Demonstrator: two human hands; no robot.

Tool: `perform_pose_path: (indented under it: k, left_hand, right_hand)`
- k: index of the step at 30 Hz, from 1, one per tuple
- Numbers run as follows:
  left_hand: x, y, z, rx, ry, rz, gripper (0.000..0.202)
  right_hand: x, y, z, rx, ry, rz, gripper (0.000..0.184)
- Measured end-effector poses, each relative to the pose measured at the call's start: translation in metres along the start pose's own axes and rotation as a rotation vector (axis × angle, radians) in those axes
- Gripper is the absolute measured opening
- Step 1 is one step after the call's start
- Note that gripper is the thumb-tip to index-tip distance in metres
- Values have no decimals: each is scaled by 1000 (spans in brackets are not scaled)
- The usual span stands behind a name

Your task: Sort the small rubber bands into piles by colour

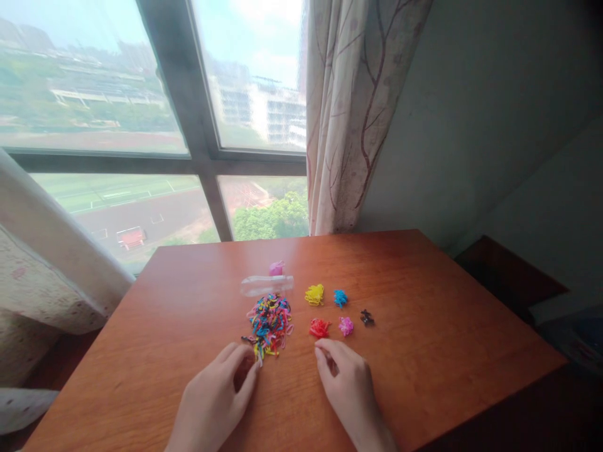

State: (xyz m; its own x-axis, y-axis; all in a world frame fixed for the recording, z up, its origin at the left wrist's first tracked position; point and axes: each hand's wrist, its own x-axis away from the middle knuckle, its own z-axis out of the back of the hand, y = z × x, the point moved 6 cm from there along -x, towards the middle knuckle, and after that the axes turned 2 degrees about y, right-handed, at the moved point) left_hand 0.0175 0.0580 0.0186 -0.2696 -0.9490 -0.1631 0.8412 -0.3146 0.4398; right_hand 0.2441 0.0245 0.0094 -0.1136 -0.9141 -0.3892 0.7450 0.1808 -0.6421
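A mixed heap of small coloured rubber bands [270, 319] lies on the wooden table. My left hand [219, 392] is at the heap's near left edge, thumb and fingertips closed beside a few stray bands; anything pinched there is too small to make out. To the right are sorted clumps: yellow bands [314, 295], blue bands [340, 298], red bands [320, 327], pink bands [346, 326] and black bands [367, 317]. Just below the red clump, my right hand [347, 376] has thumb and forefinger together. Whatever may be between them cannot be seen.
Behind the heap lies a clear plastic bag or sleeve [266, 285], with a small pink object [276, 269] at its far side. The table [424, 314] reaches back to a window [254, 207] and a patterned curtain [348, 125].
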Motion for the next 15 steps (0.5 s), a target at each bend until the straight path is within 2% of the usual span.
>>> perform_pose_path:
  k: [4, 7, 15]
  left_hand:
    - [2, 3, -5, -89, -42, 47, 17]
    - [2, 2, -7, -94, -48, 45, 18]
    - [6, -5, -2, -47, -9, 30, 20]
  right_hand:
    - [9, -26, -23, -29, -92, 31, 22]
    - [14, -37, -30, -26, -134, 52, 20]
    - [14, -36, -32, -41, -159, 68, 18]
